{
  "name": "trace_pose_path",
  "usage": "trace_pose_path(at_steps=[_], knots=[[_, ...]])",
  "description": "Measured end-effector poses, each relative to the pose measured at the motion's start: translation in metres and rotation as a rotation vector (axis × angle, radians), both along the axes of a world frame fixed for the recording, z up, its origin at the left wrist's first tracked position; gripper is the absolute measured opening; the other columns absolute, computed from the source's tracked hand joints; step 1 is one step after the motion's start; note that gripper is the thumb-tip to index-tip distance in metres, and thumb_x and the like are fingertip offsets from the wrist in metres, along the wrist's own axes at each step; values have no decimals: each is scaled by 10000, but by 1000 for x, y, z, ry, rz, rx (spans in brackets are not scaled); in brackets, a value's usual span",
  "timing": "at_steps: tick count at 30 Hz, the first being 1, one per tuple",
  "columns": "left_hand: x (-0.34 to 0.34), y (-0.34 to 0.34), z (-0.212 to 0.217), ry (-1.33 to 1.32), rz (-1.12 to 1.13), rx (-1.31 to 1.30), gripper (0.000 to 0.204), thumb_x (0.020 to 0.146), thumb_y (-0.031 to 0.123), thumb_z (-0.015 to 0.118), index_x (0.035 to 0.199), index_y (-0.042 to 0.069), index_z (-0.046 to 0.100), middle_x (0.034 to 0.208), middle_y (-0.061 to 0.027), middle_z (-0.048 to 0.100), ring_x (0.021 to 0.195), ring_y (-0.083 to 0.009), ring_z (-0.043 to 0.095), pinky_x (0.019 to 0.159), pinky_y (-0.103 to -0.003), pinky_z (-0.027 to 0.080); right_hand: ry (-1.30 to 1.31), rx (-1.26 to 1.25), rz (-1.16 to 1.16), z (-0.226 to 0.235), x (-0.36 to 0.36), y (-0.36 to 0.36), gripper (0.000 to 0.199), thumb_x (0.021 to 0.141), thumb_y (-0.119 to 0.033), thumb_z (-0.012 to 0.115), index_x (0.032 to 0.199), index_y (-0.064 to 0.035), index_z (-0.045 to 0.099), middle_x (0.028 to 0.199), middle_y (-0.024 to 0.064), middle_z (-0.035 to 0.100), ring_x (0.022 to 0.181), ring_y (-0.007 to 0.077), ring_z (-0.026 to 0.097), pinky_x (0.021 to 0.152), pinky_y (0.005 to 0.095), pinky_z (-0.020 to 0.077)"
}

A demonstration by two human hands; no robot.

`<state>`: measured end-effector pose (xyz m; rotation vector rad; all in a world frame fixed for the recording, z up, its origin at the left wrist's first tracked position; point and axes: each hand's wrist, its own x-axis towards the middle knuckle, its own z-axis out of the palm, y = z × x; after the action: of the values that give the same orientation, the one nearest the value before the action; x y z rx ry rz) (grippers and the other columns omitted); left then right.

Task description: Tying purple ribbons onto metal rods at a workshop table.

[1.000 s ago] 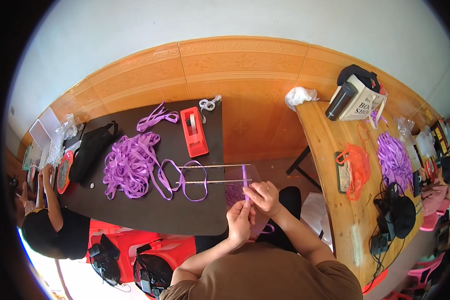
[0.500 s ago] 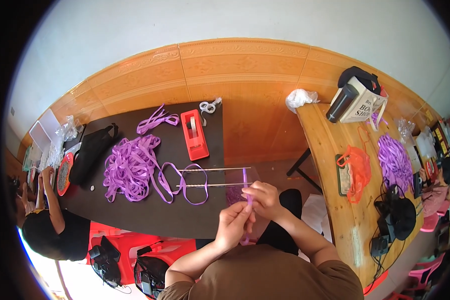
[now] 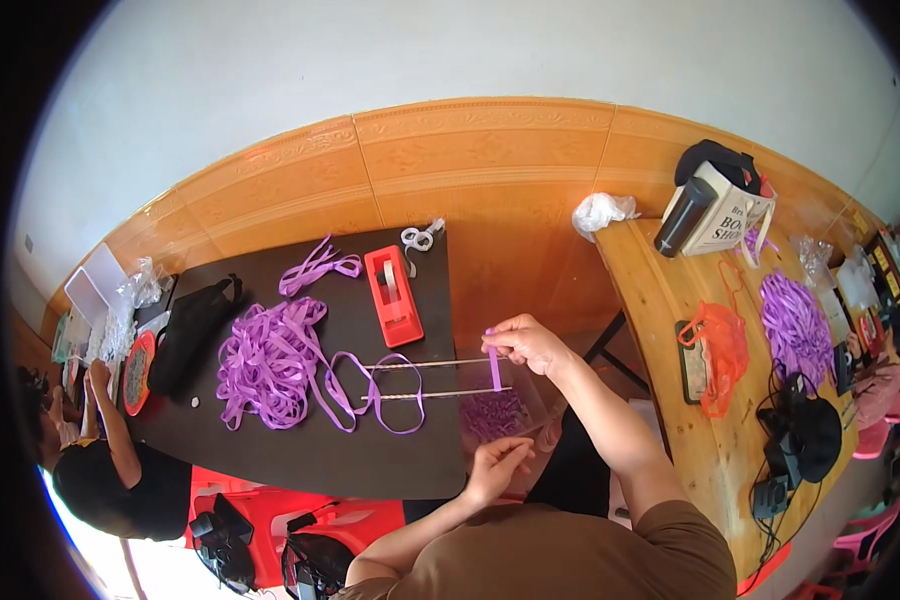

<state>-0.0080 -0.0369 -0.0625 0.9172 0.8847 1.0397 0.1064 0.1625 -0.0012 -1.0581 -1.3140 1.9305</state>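
Note:
My right hand [image 3: 526, 345] pinches the top of a short purple ribbon strip [image 3: 494, 368] that hangs across the near ends of two thin metal rods [image 3: 425, 379]. The rods lie side by side on the black table [image 3: 300, 455], and purple ribbon loops [image 3: 375, 393] are wound around them. My left hand [image 3: 498, 466] is lower, off the table's corner, with its fingers curled; nothing shows in it. Between my hands is a clear bag of purple pieces [image 3: 490, 414].
A red tape dispenser [image 3: 394, 292], a heap of purple ribbon [image 3: 268, 365] and a black bag [image 3: 190, 322] are on the black table. Another person [image 3: 105, 475] sits at its left. The wooden table [image 3: 660, 330] on the right carries an orange bag [image 3: 718, 352] and more ribbon [image 3: 796, 322].
My left hand has let go of the ribbon strip and dropped down toward my lap. My right hand still holds the strip at the rods and has risen slightly.

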Motion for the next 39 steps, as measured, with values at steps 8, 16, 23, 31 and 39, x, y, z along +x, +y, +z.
trace_pose_path(at_steps=[8, 16, 23, 31, 39], knots=[[7, 63, -48, 164, 478, 164, 204, 910, 99, 524, 1084, 16, 589, 871, -44, 624, 761, -97, 577, 694, -223, 456, 92, -217, -58, -13, 0, -1, 164, 830, -126, 629, 759, 20, 643, 549, -36, 458, 454, 32, 356, 395, 182, 210], [24, 108, -18, 161, 799, 567, 339, 898, 22, 490, 1235, -5, 481, 1109, -100, 550, 992, -185, 541, 823, -290, 463, 232, -369, -176, -35, 2, -12, 138, 834, -119, 619, 739, -19, 619, 586, -6, 514, 457, 45, 405, 391, 178, 255], [22, 105, -10, -60, 592, 459, 280, 940, 127, 486, 1184, -6, 526, 1043, -84, 580, 723, -92, 573, 615, -200, 502, 308, -576, -204, -75, 7, -37, 130, 862, -133, 555, 764, -51, 576, 614, 12, 518, 438, 74, 420, 366, 176, 291], [16, 89, -18, -135, 511, 27, 184, 899, 148, 572, 951, -24, 614, 781, -71, 636, 695, -128, 588, 680, -240, 466, 278, -858, -158, -136, 31, -94, 129, 837, -134, 546, 765, -28, 548, 572, 2, 480, 379, 60, 361, 349, 174, 262], [13, 81, -30, -220, 448, -1, 150, 903, 87, 542, 967, -24, 621, 807, -105, 651, 713, -168, 618, 695, -273, 501, 279, -945, -63, -158, 35, -135, 112, 831, -158, 543, 803, -54, 513, 564, -42, 407, 414, 48, 334, 382, 180, 257]])
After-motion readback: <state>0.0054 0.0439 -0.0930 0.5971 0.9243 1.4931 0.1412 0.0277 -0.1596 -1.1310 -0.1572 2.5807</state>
